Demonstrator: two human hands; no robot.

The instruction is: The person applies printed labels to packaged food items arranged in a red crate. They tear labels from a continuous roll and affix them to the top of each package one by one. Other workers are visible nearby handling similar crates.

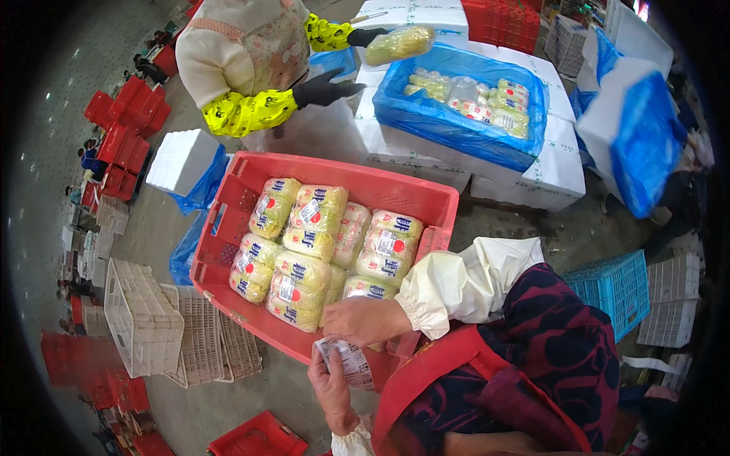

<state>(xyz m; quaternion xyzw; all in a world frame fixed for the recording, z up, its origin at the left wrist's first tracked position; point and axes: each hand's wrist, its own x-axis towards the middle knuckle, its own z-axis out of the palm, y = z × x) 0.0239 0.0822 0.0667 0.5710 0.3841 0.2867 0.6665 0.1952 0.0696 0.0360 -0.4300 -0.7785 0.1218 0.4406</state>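
Over the near edge of a red plastic crate (pixel 336 165), my left hand (pixel 333 387) grips a strip of printed labels (pixel 355 365). My right hand (pixel 365 322) is just above it, fingers bent down at the strip's upper end; whether they pinch a label is hidden. Film-wrapped packs of pale yellow-green cabbage (pixel 300 290) lie in rows in the crate, several with a white label stuck on. One pack (pixel 373 288) lies right beside my right hand, partly covered by it.
Across the crate, a co-worker's gloved hand (pixel 365 37) holds a wrapped cabbage (pixel 399 45) near a foam box lined with blue film (pixel 456 145). White foam boxes (pixel 556 154) stand beneath it. Beige crates (pixel 142 319) stand at left, a blue crate (pixel 610 290) at right, a red crate (pixel 256 436) below.
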